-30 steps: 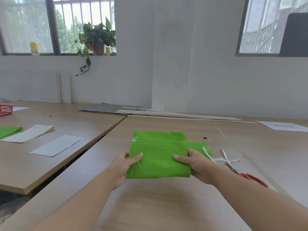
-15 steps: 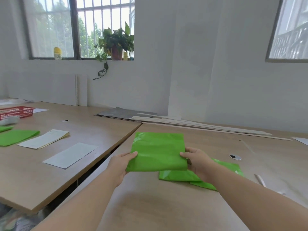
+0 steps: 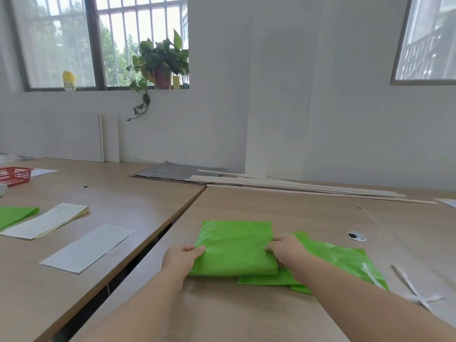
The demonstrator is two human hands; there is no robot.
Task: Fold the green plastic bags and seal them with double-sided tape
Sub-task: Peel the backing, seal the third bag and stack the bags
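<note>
A folded green plastic bag [image 3: 234, 245] is held just above the wooden table [image 3: 308, 213], straight in front of me. My left hand [image 3: 181, 259] grips its left edge, thumb on top. My right hand [image 3: 286, 250] grips its right edge, fingers curled over it. Beneath and to the right lie other green bags [image 3: 340, 257] flat on the table, partly covered by the held bag and my right forearm. White tape backing strips [image 3: 409, 287] lie to the right of them.
A second table [image 3: 111, 198] on the left carries white paper sheets [image 3: 88, 246], a cream paper stack [image 3: 47, 219], another green bag [image 3: 14, 214] and a red basket [image 3: 14, 175]. Long white strips [image 3: 296, 185] and a grey sheet [image 3: 172, 171] lie by the wall.
Both hands lifted the folded bag off the pile and carried it left, then lowered it. The bags underneath came into sight. The view swung left and the scissors left it.
</note>
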